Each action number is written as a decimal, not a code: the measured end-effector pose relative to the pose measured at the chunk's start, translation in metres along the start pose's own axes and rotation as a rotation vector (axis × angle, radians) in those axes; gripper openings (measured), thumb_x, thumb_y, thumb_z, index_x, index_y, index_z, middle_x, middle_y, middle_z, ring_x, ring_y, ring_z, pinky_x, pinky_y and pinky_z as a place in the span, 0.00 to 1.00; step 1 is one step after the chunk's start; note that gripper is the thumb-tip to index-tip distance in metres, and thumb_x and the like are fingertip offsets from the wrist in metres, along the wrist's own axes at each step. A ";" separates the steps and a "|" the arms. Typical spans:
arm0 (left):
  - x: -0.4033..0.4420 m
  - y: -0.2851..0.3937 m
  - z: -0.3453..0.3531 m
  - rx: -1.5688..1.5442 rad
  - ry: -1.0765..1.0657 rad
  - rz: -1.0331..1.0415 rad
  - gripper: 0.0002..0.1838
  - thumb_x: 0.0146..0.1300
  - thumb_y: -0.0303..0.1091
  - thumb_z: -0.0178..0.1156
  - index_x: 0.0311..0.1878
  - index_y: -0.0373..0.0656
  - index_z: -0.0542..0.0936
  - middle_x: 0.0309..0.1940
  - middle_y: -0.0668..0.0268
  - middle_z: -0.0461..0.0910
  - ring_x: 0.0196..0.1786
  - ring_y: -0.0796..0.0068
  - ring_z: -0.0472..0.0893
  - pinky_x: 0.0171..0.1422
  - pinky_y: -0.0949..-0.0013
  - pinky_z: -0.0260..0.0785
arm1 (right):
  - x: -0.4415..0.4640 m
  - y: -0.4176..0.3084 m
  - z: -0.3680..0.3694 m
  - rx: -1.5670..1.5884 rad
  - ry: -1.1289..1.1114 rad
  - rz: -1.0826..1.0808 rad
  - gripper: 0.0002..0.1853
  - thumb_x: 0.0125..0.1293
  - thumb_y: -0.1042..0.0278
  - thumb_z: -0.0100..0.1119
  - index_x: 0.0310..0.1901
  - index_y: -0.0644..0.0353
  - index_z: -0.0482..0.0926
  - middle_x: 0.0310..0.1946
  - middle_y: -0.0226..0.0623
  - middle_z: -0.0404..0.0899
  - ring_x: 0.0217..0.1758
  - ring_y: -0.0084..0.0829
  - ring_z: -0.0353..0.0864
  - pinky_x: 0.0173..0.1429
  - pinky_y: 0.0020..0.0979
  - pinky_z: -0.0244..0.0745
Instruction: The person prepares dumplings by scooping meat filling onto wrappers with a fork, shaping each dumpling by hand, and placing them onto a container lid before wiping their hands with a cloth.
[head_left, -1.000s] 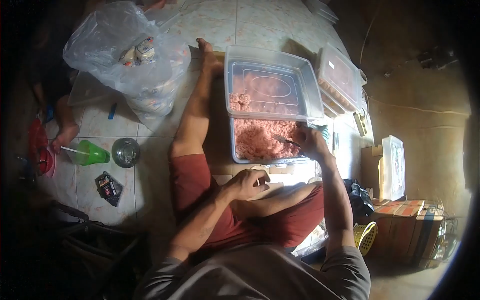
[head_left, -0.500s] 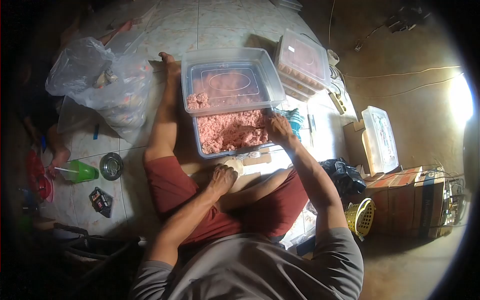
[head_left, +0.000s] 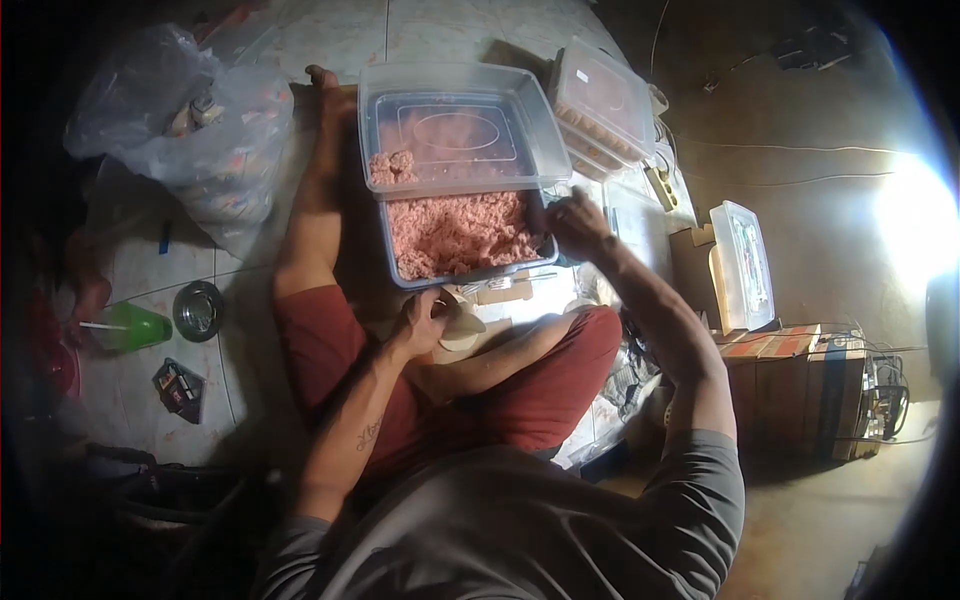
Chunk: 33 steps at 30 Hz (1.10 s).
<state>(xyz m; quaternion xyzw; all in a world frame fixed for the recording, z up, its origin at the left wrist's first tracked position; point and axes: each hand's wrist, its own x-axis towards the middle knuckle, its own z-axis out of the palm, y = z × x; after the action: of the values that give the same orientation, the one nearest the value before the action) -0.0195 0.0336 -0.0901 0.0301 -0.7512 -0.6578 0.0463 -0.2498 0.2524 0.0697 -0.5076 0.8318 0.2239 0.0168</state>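
Observation:
A tub (head_left: 470,276) of pink minced meat (head_left: 460,235) stands before me, partly covered by a second clear plastic tub (head_left: 455,130) with a lump of the mince in its near left corner. Just below the near rim, the fingers of my left hand (head_left: 424,320) are closed at the edge of a pale round wrapper (head_left: 462,332). More pale layers seem to lie beneath it. My right hand (head_left: 580,225) is curled at the tub's right rim; whatever is in its fingers is dark and too blurred to name.
Stacked lidded boxes (head_left: 605,100) stand beyond the tubs on the right. Leftward are a big clear plastic bag (head_left: 200,150), a green cup (head_left: 140,327) and a glass ashtray (head_left: 198,311). Cardboard boxes (head_left: 790,390) line the right wall. Another person's hand (head_left: 90,295) shows at far left.
My right hand has drawn back from over the mince to the tub's right side. My left hand has turned, its thumb now raised, and more of the pale round wrapper shows. The whole view has shifted slightly.

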 end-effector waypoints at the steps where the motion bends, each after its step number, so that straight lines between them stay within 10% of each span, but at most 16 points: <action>1: -0.003 -0.003 -0.002 0.110 0.029 0.066 0.10 0.66 0.34 0.66 0.41 0.37 0.79 0.34 0.54 0.82 0.35 0.56 0.84 0.42 0.55 0.75 | -0.002 0.002 -0.014 0.043 -0.091 0.066 0.08 0.66 0.63 0.58 0.42 0.51 0.85 0.40 0.37 0.87 0.45 0.34 0.85 0.58 0.42 0.69; 3: -0.007 -0.049 0.008 0.265 0.080 0.067 0.10 0.65 0.34 0.67 0.41 0.37 0.79 0.35 0.53 0.83 0.37 0.52 0.84 0.45 0.54 0.75 | -0.003 0.005 0.003 0.157 -0.067 0.193 0.08 0.54 0.73 0.66 0.37 0.53 0.84 0.36 0.36 0.84 0.48 0.37 0.83 0.57 0.41 0.67; 11: -0.014 -0.016 -0.011 0.685 -0.209 0.118 0.11 0.60 0.33 0.68 0.42 0.38 0.82 0.34 0.51 0.85 0.42 0.49 0.85 0.49 0.52 0.74 | -0.018 -0.010 0.004 0.176 0.117 0.260 0.07 0.59 0.69 0.64 0.40 0.53 0.83 0.41 0.35 0.84 0.50 0.36 0.82 0.58 0.42 0.65; 15: -0.007 0.060 -0.028 0.109 -0.324 -0.015 0.08 0.63 0.32 0.65 0.42 0.38 0.80 0.35 0.48 0.84 0.42 0.48 0.86 0.46 0.54 0.76 | -0.019 -0.002 0.013 0.436 0.049 0.095 0.07 0.64 0.66 0.59 0.41 0.51 0.83 0.41 0.33 0.84 0.50 0.35 0.82 0.58 0.44 0.63; 20: -0.020 0.071 -0.026 0.586 -0.224 -0.026 0.11 0.66 0.34 0.63 0.47 0.41 0.79 0.36 0.50 0.86 0.40 0.49 0.86 0.43 0.56 0.76 | -0.009 -0.008 0.076 0.054 0.252 0.066 0.12 0.71 0.64 0.50 0.45 0.49 0.85 0.41 0.35 0.85 0.45 0.37 0.84 0.56 0.43 0.62; 24: -0.027 0.099 -0.027 0.029 -0.181 0.013 0.09 0.65 0.33 0.64 0.44 0.41 0.78 0.37 0.51 0.86 0.37 0.52 0.87 0.44 0.56 0.76 | -0.019 -0.008 0.013 0.672 0.160 0.086 0.15 0.74 0.59 0.46 0.45 0.50 0.84 0.36 0.38 0.86 0.45 0.41 0.85 0.60 0.49 0.61; 27: -0.018 0.104 -0.034 0.513 -0.086 0.015 0.07 0.65 0.24 0.64 0.46 0.37 0.81 0.35 0.60 0.86 0.42 0.68 0.89 0.45 0.66 0.76 | -0.006 -0.019 0.015 0.357 0.074 0.261 0.13 0.72 0.62 0.46 0.43 0.51 0.84 0.34 0.35 0.86 0.45 0.38 0.85 0.63 0.49 0.61; 31: -0.024 0.118 -0.045 -0.058 -0.209 -0.027 0.09 0.65 0.28 0.66 0.47 0.37 0.83 0.35 0.54 0.86 0.42 0.65 0.88 0.47 0.63 0.77 | 0.000 -0.046 0.039 0.298 0.041 0.134 0.10 0.66 0.66 0.52 0.42 0.52 0.84 0.35 0.39 0.86 0.44 0.35 0.87 0.59 0.51 0.65; 33: -0.021 0.128 -0.051 0.161 -0.159 -0.063 0.10 0.65 0.29 0.66 0.47 0.37 0.83 0.36 0.54 0.86 0.42 0.65 0.88 0.47 0.63 0.77 | -0.004 -0.048 0.042 0.420 0.170 0.111 0.10 0.66 0.66 0.52 0.40 0.53 0.84 0.35 0.41 0.86 0.43 0.37 0.87 0.57 0.52 0.66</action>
<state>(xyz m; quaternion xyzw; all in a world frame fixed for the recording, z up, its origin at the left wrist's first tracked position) 0.0087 0.0027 0.0430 0.0050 -0.8016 -0.5967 -0.0368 -0.2150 0.2537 0.0156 -0.4635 0.8852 0.0028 0.0399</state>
